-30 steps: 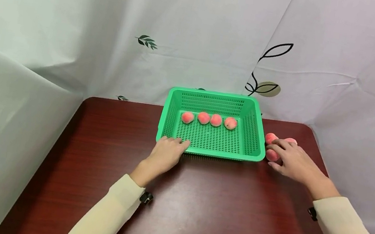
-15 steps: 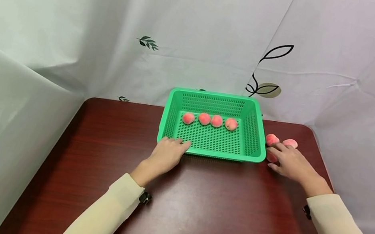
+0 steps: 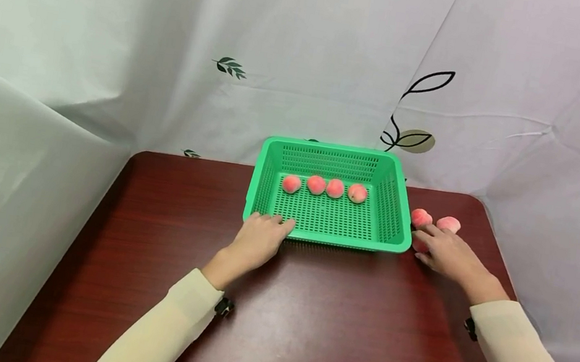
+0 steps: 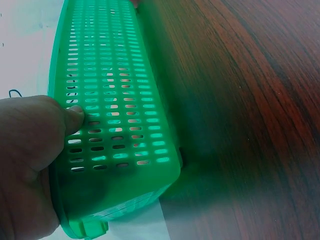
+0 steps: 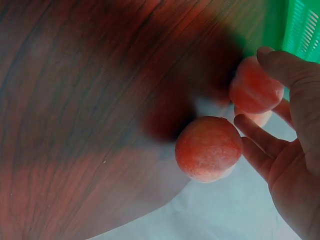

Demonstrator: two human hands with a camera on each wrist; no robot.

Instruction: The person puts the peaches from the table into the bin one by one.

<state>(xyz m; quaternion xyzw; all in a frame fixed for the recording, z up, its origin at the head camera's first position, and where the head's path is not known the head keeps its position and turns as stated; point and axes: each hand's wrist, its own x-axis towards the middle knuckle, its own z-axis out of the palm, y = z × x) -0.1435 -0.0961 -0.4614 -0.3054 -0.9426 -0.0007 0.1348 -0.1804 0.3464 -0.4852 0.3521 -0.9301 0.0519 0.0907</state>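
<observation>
A green perforated plastic basket (image 3: 318,236) stands at the back of the table with several pink-red peaches (image 3: 315,185) in a row on its floor. My left hand (image 3: 259,238) grips its near rim at the left corner; in the left wrist view the thumb (image 4: 75,119) lies on the outer wall. By the basket's right corner, my right hand (image 3: 447,252) holds a peach (image 5: 256,86) between thumb and fingers. Two more peaches lie around that hand: one (image 3: 421,217) beside the basket, another (image 3: 449,223) farther right, close by the outer fingers in the right wrist view.
The dark red-brown wooden table (image 3: 314,322) has rounded back corners. Pale curtains (image 3: 309,52) with leaf prints hang behind it and along both sides. Each wrist carries a small black camera, such as the one on the left sleeve (image 3: 224,307).
My right hand has shifted slightly left and closer around the near peach, uncovering more of the two peaches behind it. My left hand keeps its place on the basket rim.
</observation>
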